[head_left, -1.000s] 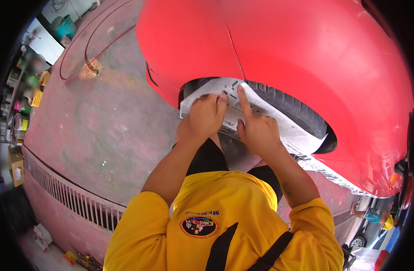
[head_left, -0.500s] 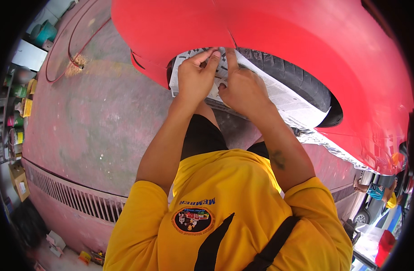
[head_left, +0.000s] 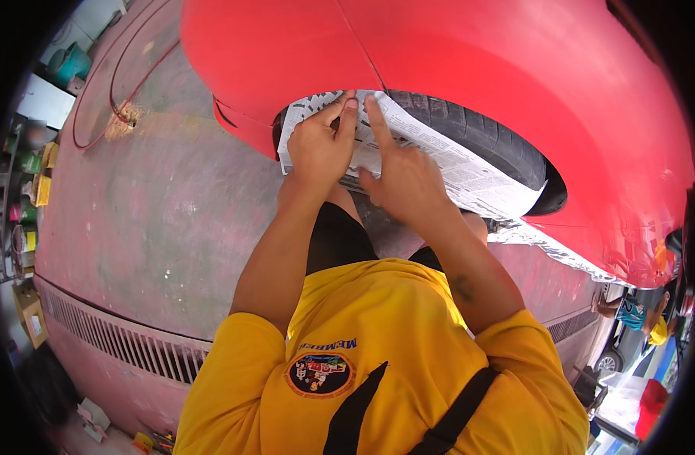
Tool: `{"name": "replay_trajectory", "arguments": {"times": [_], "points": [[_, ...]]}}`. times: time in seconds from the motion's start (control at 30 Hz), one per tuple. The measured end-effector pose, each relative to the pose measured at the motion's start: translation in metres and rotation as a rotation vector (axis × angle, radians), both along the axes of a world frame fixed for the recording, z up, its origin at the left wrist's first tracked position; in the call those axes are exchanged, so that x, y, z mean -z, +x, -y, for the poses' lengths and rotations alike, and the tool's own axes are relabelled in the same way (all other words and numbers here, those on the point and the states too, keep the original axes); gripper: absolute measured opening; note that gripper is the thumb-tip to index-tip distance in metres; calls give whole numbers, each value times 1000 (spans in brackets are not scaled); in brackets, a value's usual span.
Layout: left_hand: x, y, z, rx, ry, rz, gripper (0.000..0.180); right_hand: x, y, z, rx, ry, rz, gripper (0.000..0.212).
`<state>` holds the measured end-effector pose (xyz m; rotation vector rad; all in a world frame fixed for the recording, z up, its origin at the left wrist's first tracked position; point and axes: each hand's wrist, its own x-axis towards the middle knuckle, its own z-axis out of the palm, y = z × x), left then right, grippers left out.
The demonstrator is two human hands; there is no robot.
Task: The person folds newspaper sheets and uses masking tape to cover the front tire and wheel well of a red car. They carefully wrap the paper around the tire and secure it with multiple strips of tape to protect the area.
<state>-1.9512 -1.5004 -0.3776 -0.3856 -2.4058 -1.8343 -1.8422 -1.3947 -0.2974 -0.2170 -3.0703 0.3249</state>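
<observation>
A sheet of newspaper [head_left: 476, 178] covers part of the black tire [head_left: 469, 129] inside the wheel arch of a red car [head_left: 469, 53]. At the paper's upper edge, just under the arch lip, my left hand [head_left: 317, 152] pinches the newspaper between thumb and index finger. Close by on the right is my right hand [head_left: 408, 174], its index finger stretched toward the paper's top edge and its thumb held apart. Nothing shows in its grasp. The outer fingers of both hands are partly hidden.
Crinkled clear plastic film [head_left: 560, 250] runs along the car's lower edge. A hose [head_left: 112, 83] loops over the floor at far left, near shelves of cans [head_left: 29, 163]. A floor grate [head_left: 128, 326] lies at lower left. Another person [head_left: 635, 311] is at far right.
My right index finger has drawn a little away from my left fingertips, and the right hand sits slightly lower. My left hand stays at the newspaper's edge. The whole view has shifted slightly.
</observation>
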Motion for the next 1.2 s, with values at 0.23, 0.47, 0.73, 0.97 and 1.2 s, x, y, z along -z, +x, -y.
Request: {"name": "replay_trajectory", "arguments": {"times": [0.23,0.47,0.73,0.97,1.2], "points": [[-12,-1,9,118,-105,149,36,-17,24,-17,199,-118,-122,104],[0,-5,12,91,23,43,34,-6,-10,-6,152,-231,-91,102],[-2,-20,14,233,134,168,36,7,23,-30,-43,168,-43,96],[-19,-5,8,130,-177,41,44,18,4,-35,-122,200,-114,96],[-18,8,17,251,584,220,27,11,-11,-20,-93,195,-1,99]]}}
